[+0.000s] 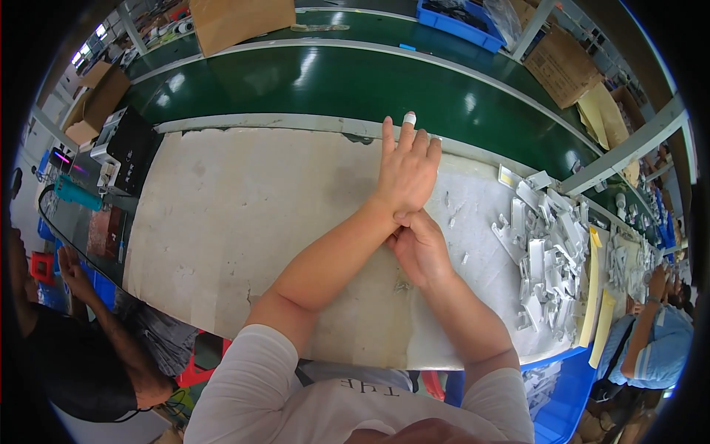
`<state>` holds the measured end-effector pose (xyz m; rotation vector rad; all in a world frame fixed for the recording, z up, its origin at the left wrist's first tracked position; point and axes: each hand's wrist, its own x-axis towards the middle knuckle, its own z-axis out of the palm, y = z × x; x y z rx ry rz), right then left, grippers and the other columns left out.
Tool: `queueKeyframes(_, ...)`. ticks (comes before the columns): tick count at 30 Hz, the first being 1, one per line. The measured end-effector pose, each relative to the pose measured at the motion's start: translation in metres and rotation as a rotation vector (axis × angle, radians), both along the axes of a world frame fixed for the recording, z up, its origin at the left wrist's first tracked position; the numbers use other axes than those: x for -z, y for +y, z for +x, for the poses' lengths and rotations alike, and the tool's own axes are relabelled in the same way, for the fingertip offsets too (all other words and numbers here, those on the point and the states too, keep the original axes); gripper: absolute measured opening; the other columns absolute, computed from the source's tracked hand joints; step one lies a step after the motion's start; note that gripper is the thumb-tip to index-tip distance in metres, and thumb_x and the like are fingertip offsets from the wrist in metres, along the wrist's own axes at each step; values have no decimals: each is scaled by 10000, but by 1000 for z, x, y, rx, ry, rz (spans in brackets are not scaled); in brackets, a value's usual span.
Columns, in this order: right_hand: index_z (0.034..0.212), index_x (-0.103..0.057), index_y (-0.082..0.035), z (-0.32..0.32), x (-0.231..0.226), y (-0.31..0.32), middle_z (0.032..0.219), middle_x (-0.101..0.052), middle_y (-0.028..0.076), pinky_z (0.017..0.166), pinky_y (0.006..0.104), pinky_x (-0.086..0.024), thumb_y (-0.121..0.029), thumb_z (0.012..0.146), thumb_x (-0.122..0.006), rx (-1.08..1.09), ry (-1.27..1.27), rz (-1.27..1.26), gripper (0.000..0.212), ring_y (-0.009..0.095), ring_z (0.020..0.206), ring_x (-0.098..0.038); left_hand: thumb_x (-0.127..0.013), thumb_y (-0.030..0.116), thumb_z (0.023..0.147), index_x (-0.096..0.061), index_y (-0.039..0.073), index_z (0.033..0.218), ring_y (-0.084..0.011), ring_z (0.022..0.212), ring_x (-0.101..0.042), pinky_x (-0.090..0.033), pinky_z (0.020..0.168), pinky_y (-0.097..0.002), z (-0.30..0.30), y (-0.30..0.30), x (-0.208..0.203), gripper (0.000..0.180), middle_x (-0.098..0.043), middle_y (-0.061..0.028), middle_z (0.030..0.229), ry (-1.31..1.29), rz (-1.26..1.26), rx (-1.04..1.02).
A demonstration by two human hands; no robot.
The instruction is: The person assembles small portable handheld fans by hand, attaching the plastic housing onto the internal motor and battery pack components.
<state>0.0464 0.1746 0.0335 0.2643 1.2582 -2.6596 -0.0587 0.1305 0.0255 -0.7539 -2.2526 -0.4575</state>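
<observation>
My left hand reaches over the far edge of the table, its fingers stretched out and its back upward. A white wrapping covers one fingertip. Below it, my right hand is closed round my left wrist; part of its fingers is hidden beneath the wrist. Neither hand touches a part. Right of my hands, a loose heap of white bracket-like parts lies on the cardboard-covered table. Several small white bits are scattered between the heap and my right forearm.
A green conveyor belt runs behind the table. Beyond stand a cardboard box and a blue crate. At left are a black machine and a teal tool. A blue bin sits lower right. People work on both sides.
</observation>
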Motion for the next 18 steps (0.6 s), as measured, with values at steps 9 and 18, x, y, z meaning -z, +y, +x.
queueKeyframes(9, 1224, -359, -23, -2, 6, 4, 1132, -474, 77, 927, 374, -353, -39, 664, -438, -78, 23, 14, 565, 196, 1025, -460, -489, 122, 779, -622, 23, 1016, -357, 1207, -386, -166, 1007, -602, -4, -2, 3, 289, -597, -159, 1043, 5, 64, 3)
queueKeyframes(18, 1287, -307, -45, 0, 1, -4, 1220, -441, 87, 966, 388, -327, -219, 809, -531, -43, 15, 25, 556, 218, 1137, -421, -601, 169, 737, -602, 60, 1074, -339, 1237, -350, -161, 1014, -593, -1, 0, 2, 354, -575, -129, 1126, -37, -56, -44)
